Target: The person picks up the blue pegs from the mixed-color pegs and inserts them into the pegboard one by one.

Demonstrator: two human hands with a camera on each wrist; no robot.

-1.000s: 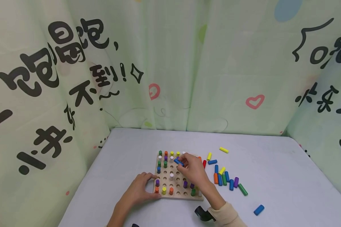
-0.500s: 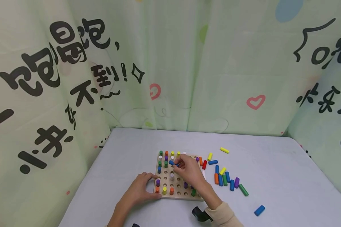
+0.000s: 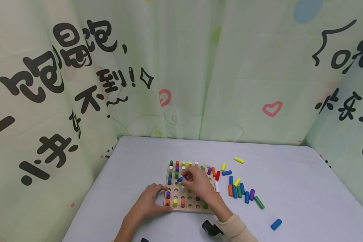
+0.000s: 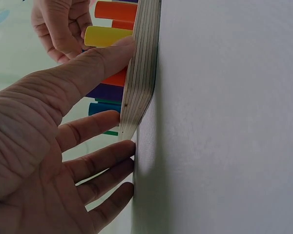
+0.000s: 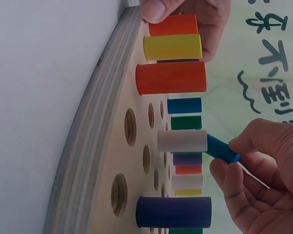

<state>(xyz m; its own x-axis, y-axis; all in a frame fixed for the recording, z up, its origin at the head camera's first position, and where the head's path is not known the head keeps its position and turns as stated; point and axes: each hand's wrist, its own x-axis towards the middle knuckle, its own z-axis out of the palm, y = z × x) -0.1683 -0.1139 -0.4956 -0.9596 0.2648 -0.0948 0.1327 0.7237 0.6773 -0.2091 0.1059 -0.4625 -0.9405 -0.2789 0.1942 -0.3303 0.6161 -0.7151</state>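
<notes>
A wooden pegboard (image 3: 187, 210) with rows of holes holds coloured pegs, mostly at the back and along the left. My right hand (image 3: 199, 185) pinches a blue peg (image 5: 220, 148) between thumb and fingertips, tilted, over the board's left-middle part. In the right wrist view, a white peg (image 5: 182, 140) standing in the board overlaps its end. My left hand (image 3: 149, 201) sits at the near left corner, thumb on the front edge and index finger at the left side. Its other fingers (image 4: 107, 163) stretch out fairly straight, tips at the tabletop.
Several loose pegs lie right of the board, among them a purple peg (image 3: 252, 194) and a long green peg (image 3: 259, 202). A blue peg (image 3: 276, 224) lies apart at the near right. A yellow peg (image 3: 239, 160) lies farther back. Patterned curtains (image 3: 239, 67) surround the white table (image 3: 139, 154).
My right hand has moved left and slightly nearer with the blue peg, whose tilt has changed. More of the board's right side shows. My left hand stays at the corner.
</notes>
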